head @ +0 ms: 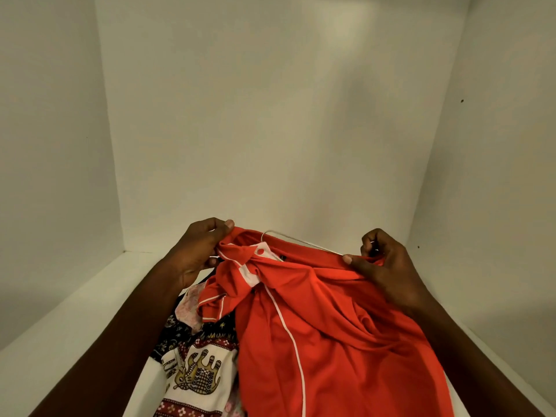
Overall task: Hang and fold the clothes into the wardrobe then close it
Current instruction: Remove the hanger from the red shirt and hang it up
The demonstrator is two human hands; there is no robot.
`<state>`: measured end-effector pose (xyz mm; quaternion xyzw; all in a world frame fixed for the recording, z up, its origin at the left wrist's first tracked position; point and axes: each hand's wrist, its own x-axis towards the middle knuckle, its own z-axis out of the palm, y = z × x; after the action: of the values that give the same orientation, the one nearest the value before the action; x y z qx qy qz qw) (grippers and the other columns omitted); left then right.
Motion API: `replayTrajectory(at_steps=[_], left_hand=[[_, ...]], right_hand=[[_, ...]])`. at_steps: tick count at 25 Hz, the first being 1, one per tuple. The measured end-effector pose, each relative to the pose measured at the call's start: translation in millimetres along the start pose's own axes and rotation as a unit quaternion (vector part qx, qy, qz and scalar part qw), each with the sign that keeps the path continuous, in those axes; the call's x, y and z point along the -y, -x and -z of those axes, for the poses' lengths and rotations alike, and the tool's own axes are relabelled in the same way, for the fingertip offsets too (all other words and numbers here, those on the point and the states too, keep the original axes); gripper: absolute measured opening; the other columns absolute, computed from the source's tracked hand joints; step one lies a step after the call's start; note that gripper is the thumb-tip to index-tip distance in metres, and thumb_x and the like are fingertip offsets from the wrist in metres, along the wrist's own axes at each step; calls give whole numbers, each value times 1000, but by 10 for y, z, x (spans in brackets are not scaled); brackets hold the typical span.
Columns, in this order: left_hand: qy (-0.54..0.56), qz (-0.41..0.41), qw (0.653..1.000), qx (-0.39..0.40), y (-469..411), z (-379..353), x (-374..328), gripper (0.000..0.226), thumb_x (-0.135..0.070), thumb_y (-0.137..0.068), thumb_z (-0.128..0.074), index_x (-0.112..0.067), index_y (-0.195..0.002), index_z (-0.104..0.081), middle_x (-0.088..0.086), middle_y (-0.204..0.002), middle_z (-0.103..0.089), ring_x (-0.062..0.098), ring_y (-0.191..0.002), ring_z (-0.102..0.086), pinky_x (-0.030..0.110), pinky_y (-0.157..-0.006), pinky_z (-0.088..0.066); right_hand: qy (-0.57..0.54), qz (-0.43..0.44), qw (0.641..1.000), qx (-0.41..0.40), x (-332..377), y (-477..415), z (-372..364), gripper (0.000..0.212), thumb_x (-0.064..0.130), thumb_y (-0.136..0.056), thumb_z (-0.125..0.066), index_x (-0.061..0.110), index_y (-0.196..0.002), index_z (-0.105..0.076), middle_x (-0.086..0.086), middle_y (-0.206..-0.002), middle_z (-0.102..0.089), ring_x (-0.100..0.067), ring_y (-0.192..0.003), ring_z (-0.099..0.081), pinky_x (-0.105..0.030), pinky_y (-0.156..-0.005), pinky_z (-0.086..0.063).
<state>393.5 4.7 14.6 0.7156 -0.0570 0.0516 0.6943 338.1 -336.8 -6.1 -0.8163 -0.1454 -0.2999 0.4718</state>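
Observation:
A red shirt with white piping [325, 332] lies spread in front of me inside a white wardrobe compartment. A thin wire hanger [298, 239] pokes out at its collar, with its hook at the left. My left hand [200, 251] pinches the shirt's collar and left shoulder. On the right shoulder, my right hand [382, 266] pinches the red cloth together with the hanger's end. The rest of the hanger is hidden inside the shirt.
Under the red shirt, at the lower left, lies a patterned garment [192, 371] in black, white and red with an animal print. White wardrobe walls [270, 130] close in at the back and both sides. The white shelf floor [90, 302] shows at the left.

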Motion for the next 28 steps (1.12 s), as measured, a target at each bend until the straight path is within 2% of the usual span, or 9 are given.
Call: replayTrajectory(at_steps=[6, 10, 12, 16, 18, 20, 22, 25, 28], left_hand=[[100, -11, 993, -55, 50, -49, -168, 23, -28, -99, -67, -17, -79, -62, -7, -52, -54, 5, -42, -45, 17, -40, -38], [221, -1, 974, -47, 89, -426, -325, 11, -13, -97, -67, -14, -86, -65, -5, -43, -48, 4, -35, -41, 17, -37, -42], [235, 5, 972, -4, 111, -731, -318, 4, -11, -97, -66, -12, -93, -68, -2, -48, -56, 6, -39, -47, 20, -41, -49], [127, 6, 992, -9, 8, -1105, -19, 8, -14, -100, -65, -15, -103, -72, 5, -71, -67, 12, -53, -60, 30, -59, -60], [49, -4, 998, -37, -38, -1115, 220, 11, -15, -100, -61, -15, -101, -72, 6, -79, -70, 16, -60, -62, 34, -67, -57], [-3, -15, 998, -66, -48, -1092, 461, 13, -20, -96, -63, -15, -90, -73, 6, -84, -73, 25, -75, -68, 39, -74, -57], [-41, -36, 994, -95, -21, -1064, 617, 25, -34, -90, -72, -11, -83, -73, 5, -80, -74, 26, -79, -70, 42, -77, -57], [-176, -103, 972, -118, 32, -1106, 715, 34, -40, -84, -81, -11, -90, -65, -6, -82, -65, 9, -74, -60, 30, -66, -45], [-203, -143, 962, -116, 43, -1146, 825, 31, -36, -83, -81, -24, -102, -59, -17, -94, -63, 8, -84, -62, 29, -74, -45]], right_hand=[[158, 76, 984, 30, 174, -6, -113, 36, 20, -79, -86, 33, -88, -54, 10, -81, -55, -8, -76, -54, -17, -66, -41], [128, 76, 989, 23, 282, -149, -183, 44, 13, -77, -85, 33, -108, -61, 10, -102, -62, -3, -95, -61, -9, -77, -43], [89, 47, 995, 10, 309, -228, -276, 47, 6, -78, -81, 31, -113, -62, 8, -102, -66, -4, -92, -64, -12, -76, -47], [47, -25, 999, 8, 210, -231, -319, 44, 2, -81, -73, 28, -115, -64, 8, -98, -70, 1, -86, -66, -7, -71, -48], [57, -66, 996, -3, 127, -106, -250, 41, 3, -83, -70, 28, -115, -65, 12, -98, -70, 8, -85, -65, -4, -69, -46], [52, -119, 990, -51, 20, 79, -150, 38, 3, -83, -68, 30, -110, -67, 9, -91, -71, 2, -76, -67, -11, -66, -48], [35, -179, 980, -82, -44, 251, -90, 30, 8, -83, -71, 31, -103, -70, 4, -84, -73, -9, -73, -69, -27, -67, -51], [49, -235, 971, -10, -72, 423, -85, 17, 18, -87, -71, 31, -97, -73, 4, -84, -74, -15, -76, -72, -35, -69, -58], [144, -242, 958, 49, -67, 475, -114, 8, 32, -91, -69, 27, -88, -74, 5, -76, -74, -10, -66, -70, -29, -62, -57]])
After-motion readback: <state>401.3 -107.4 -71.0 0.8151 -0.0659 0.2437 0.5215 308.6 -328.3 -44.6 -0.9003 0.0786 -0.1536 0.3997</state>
